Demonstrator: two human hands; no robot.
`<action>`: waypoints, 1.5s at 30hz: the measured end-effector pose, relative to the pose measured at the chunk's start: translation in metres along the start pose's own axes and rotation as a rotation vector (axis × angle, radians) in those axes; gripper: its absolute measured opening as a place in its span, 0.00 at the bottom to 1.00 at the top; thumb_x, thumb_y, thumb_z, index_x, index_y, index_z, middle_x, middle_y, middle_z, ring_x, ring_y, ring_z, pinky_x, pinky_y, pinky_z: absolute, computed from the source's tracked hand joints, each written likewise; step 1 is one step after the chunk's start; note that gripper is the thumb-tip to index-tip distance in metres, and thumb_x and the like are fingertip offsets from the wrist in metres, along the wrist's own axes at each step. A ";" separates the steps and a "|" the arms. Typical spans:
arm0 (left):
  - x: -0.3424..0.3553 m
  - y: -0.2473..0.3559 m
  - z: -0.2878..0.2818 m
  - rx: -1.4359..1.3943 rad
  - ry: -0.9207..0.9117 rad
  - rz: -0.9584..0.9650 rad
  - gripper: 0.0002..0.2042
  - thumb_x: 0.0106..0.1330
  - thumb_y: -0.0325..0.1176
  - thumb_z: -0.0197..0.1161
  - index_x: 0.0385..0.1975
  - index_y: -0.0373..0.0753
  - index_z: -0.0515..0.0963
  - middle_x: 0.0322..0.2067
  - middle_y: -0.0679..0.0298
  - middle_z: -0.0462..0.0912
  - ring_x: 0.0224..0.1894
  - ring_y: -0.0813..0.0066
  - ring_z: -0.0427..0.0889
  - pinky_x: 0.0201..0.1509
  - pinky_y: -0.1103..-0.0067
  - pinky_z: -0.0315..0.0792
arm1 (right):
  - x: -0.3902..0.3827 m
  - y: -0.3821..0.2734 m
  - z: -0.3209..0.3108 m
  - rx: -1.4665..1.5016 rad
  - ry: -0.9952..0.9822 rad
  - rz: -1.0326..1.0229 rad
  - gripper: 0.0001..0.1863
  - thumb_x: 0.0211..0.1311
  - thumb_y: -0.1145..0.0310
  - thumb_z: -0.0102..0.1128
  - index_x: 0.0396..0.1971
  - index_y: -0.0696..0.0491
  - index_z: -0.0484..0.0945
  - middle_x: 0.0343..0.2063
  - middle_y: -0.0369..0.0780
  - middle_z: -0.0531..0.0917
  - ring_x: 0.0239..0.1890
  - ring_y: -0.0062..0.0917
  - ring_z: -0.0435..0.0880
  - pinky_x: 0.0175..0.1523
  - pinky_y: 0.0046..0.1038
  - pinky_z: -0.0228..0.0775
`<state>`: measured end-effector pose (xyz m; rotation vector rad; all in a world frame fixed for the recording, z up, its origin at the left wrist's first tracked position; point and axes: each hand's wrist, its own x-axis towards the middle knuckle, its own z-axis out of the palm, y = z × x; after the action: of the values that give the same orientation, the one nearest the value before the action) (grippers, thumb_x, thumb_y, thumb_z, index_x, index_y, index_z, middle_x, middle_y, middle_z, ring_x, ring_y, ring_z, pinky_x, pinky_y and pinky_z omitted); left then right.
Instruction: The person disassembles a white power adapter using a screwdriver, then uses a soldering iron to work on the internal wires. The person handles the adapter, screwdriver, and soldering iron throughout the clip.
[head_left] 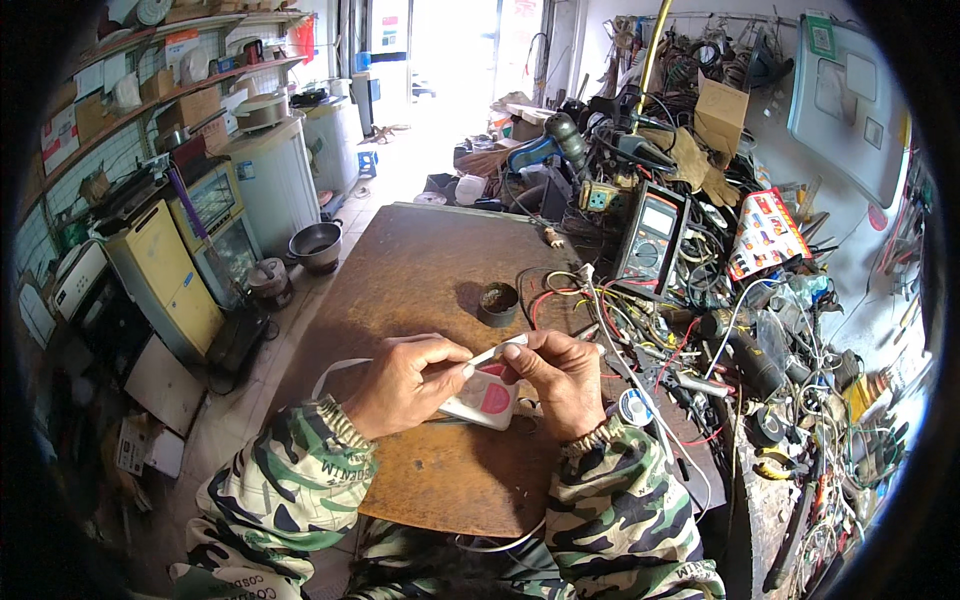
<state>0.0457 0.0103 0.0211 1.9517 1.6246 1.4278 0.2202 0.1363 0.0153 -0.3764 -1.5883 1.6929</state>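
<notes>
My left hand (410, 385) and my right hand (566, 382) meet over the near part of a brown wooden table. Thumb and fingers of both are pinched on a thin white cord (498, 350), which spans the short gap between them. Just under my hands lies a small white device (487, 402) with pinkish-red panels, partly covered by my fingers. A loop of white cord (328, 372) curves out behind my left hand. Beyond my hands stands a small dark round tin (497, 304) with brownish contents.
The brown tabletop (420, 255) stretches away ahead. To its right are a multimeter (654, 232), tangled wires, a drill (745, 350) and heaped tools. A dark pot (316, 246) stands on the floor at left, near cabinets and loaded shelves. A white cable hangs at the table's near edge.
</notes>
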 end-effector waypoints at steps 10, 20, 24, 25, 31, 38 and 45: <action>0.005 0.011 0.005 0.055 0.161 0.206 0.07 0.62 0.23 0.66 0.39 0.32 0.83 0.35 0.58 0.84 0.35 0.70 0.84 0.39 0.77 0.77 | -0.010 0.002 0.006 -0.292 -0.174 -0.101 0.05 0.63 0.73 0.67 0.34 0.60 0.84 0.27 0.35 0.84 0.30 0.16 0.79 0.37 0.22 0.71; 0.002 0.015 0.007 0.038 0.166 0.139 0.06 0.60 0.20 0.65 0.36 0.33 0.81 0.31 0.59 0.82 0.31 0.73 0.82 0.33 0.79 0.75 | -0.010 0.005 0.010 0.045 -0.095 -0.010 0.03 0.58 0.80 0.70 0.29 0.58 0.83 0.27 0.33 0.85 0.29 0.12 0.79 0.36 0.18 0.72; 0.001 0.016 0.009 0.131 0.237 0.203 0.07 0.58 0.19 0.66 0.36 0.34 0.81 0.30 0.60 0.81 0.29 0.75 0.81 0.31 0.80 0.73 | -0.009 0.009 0.013 0.036 -0.095 -0.058 0.04 0.58 0.81 0.69 0.30 0.58 0.82 0.27 0.32 0.84 0.29 0.12 0.79 0.36 0.18 0.72; 0.001 0.018 0.008 0.156 0.251 0.226 0.07 0.57 0.19 0.66 0.35 0.34 0.81 0.30 0.60 0.81 0.29 0.76 0.80 0.30 0.80 0.72 | -0.010 0.009 0.014 0.047 -0.091 -0.068 0.04 0.58 0.81 0.69 0.30 0.58 0.82 0.27 0.32 0.84 0.29 0.12 0.79 0.36 0.19 0.72; 0.000 0.025 0.001 0.178 0.128 0.146 0.08 0.57 0.19 0.65 0.37 0.32 0.80 0.31 0.60 0.81 0.30 0.75 0.82 0.32 0.80 0.76 | -0.012 0.009 0.015 0.018 -0.100 -0.123 0.04 0.58 0.83 0.67 0.30 0.59 0.82 0.28 0.34 0.85 0.30 0.14 0.80 0.37 0.19 0.73; 0.000 0.017 -0.001 0.025 0.063 0.137 0.06 0.60 0.19 0.64 0.37 0.31 0.79 0.31 0.61 0.82 0.32 0.78 0.85 0.32 0.81 0.78 | -0.011 0.004 0.013 0.001 -0.201 -0.085 0.02 0.59 0.81 0.67 0.31 0.59 0.83 0.29 0.33 0.85 0.32 0.13 0.80 0.39 0.20 0.75; -0.002 0.014 -0.002 0.034 0.057 0.132 0.06 0.59 0.17 0.65 0.34 0.31 0.77 0.30 0.62 0.81 0.32 0.78 0.85 0.32 0.81 0.79 | -0.011 0.005 0.013 -0.012 -0.210 -0.041 0.02 0.58 0.81 0.67 0.31 0.60 0.83 0.31 0.33 0.85 0.33 0.13 0.80 0.41 0.19 0.76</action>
<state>0.0532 0.0032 0.0302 2.0913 1.5800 1.5258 0.2169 0.1199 0.0099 -0.1742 -1.7456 1.7379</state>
